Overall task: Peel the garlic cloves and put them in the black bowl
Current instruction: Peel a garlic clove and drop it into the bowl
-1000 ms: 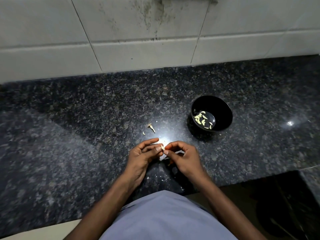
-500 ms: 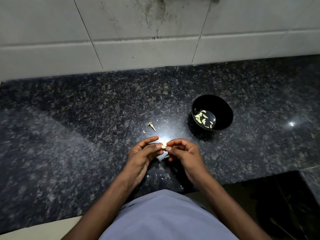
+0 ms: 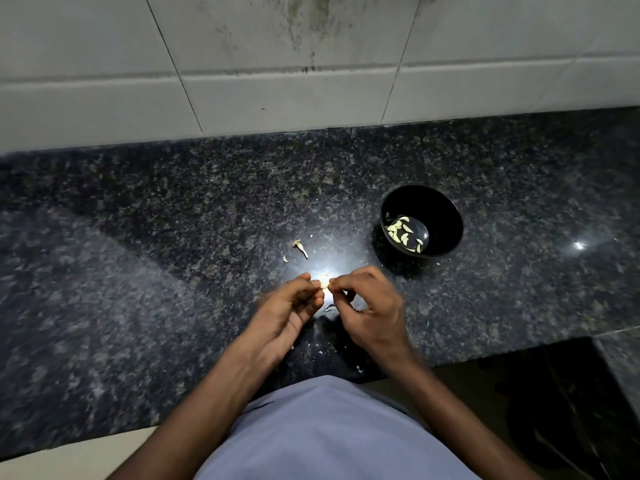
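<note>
A small pale garlic clove [image 3: 325, 283] is pinched between the fingertips of both hands, just above the dark granite counter [image 3: 173, 254]. My left hand [image 3: 289, 311] holds it from the left, and my right hand [image 3: 372, 308] grips it from the right with curled fingers. The black bowl [image 3: 446, 216] stands to the upper right of my hands, with several peeled cloves [image 3: 403, 232] lying in its bottom.
A garlic stem piece [image 3: 300, 247] and a small skin scrap [image 3: 286, 258] lie on the counter beyond my left hand. Bits of peel [image 3: 329, 308] are scattered under my hands. A tiled wall [image 3: 311, 64] backs the counter. The counter's front edge steps down at right [image 3: 519, 348].
Both hands stay together on the clove, shifting slightly up and away from me. My left fingers have curled in closer around the clove.
</note>
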